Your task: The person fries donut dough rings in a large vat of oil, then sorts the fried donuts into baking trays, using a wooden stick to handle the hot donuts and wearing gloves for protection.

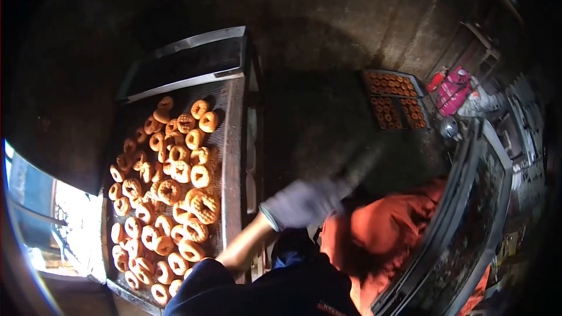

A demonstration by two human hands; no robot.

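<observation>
My left hand [304,203], in a pale grey glove, reaches out over the dark floor, right of the mesh table. It is smeared by motion. A blurred, long thin shape [360,169] extends from its fingers, and I cannot make out what it is. Many ring-shaped, browned baked pieces [170,191] lie spread and partly piled on the mesh surface to the left of the hand. My right hand does not show.
The table's raised edge [234,158] runs along its right side. Trays of rings [391,85] lie on the floor farther back. Orange cloth [386,228] and a stack of metal trays [462,222] are at the right. A pink bag [453,92] lies behind.
</observation>
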